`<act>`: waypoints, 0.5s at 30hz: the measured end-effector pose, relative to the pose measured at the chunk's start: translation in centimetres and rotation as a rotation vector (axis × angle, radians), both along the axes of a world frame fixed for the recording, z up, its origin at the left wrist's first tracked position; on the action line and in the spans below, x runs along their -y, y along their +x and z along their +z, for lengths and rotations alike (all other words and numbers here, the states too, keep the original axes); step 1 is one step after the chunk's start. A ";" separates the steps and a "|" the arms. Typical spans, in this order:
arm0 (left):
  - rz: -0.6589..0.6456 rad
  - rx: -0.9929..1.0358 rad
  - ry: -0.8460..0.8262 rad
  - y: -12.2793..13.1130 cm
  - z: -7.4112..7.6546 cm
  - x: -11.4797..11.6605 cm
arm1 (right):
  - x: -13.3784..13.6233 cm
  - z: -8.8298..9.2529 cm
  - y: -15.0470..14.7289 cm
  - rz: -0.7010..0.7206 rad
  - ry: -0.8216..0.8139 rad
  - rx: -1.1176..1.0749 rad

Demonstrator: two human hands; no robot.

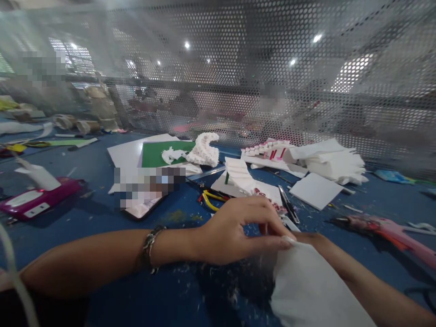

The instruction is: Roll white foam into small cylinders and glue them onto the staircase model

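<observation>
My left hand [235, 231], with a bracelet on its wrist, reaches in from the left. Its thumb and fingers are closed in a pinch on the top corner of a thin white tissue sheet [309, 281], which hangs toward the lower right. From the right comes my right forearm, with my right hand [306, 238] mostly hidden behind the tissue and my left hand, so its fingers do not show. Just beyond my hands sits a small white folded-paper model [238, 172]. Beside it lie a yellow-handled tool [209, 200] and a slim dark-and-silver tool [288, 204].
A pink glue gun [398, 234] lies at the right. White paper squares [316, 190] and a tissue stack [334, 161] stand behind. Toward the left are a phone [145, 206], green card [153, 154] and purple power strip [44, 197]. A perforated screen [231, 59] closes the back.
</observation>
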State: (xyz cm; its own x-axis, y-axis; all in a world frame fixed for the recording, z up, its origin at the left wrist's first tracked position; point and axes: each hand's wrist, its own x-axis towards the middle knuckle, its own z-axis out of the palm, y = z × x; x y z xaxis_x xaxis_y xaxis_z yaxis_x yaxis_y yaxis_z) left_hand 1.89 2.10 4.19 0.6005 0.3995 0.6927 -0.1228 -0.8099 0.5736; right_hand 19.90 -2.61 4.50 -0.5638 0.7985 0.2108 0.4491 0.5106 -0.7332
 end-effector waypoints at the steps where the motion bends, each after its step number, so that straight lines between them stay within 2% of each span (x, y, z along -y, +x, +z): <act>1: 0.002 -0.015 0.008 0.0 0.0 0.0 | 0.0 0.2 0.0 -0.014 0.030 -0.015; 3: 0.003 -0.052 0.027 0.0 -0.1 -0.1 | 0.1 0.4 -0.1 -0.095 0.059 -0.031; 6: 0.011 -0.090 0.057 0.0 -0.2 -0.1 | -0.1 0.1 0.1 -0.185 -0.018 -0.049; 11: 0.049 -0.100 0.079 0.1 -0.6 -0.4 | -0.3 -0.4 0.1 -0.233 -0.086 -0.096; 15: 0.042 -0.107 0.102 0.2 -0.8 -0.6 | 0.4 0.8 -0.2 -0.262 -0.141 -0.071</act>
